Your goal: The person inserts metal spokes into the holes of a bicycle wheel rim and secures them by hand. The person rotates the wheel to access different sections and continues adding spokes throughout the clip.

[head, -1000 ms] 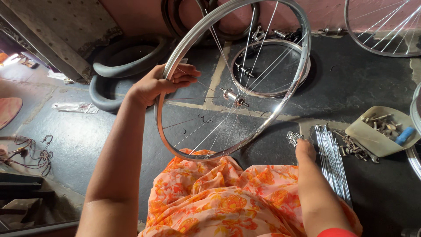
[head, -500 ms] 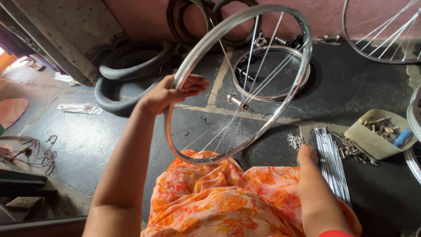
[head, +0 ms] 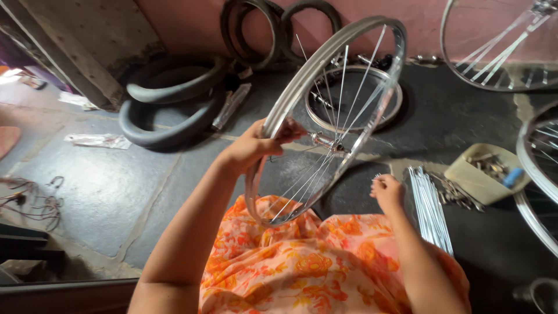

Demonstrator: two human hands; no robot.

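My left hand (head: 256, 145) grips the left side of a silver bicycle wheel rim (head: 349, 46), which stands tilted over my lap in orange flowered cloth (head: 314, 261). Thin spokes run from the rim to the hub (head: 321, 139) just right of that hand. My right hand (head: 388, 192) hovers low beside the rim's lower right, fingers pinched together on something small and shiny. A bundle of loose steel spokes (head: 430, 203) lies on the dark floor just to the right of it.
A beige tray (head: 465, 174) of small metal parts sits right of the spokes. Another wheel (head: 354, 99) lies flat behind the held one. More wheels stand at the top right (head: 494, 52) and right edge (head: 535, 174). Black tyres (head: 168, 110) are stacked at left; wires (head: 35, 200) lie at far left.
The held wheel has turned more edge-on and shifted right. My right hand has lifted a little from the floor beside the spokes, fingers now pinched.
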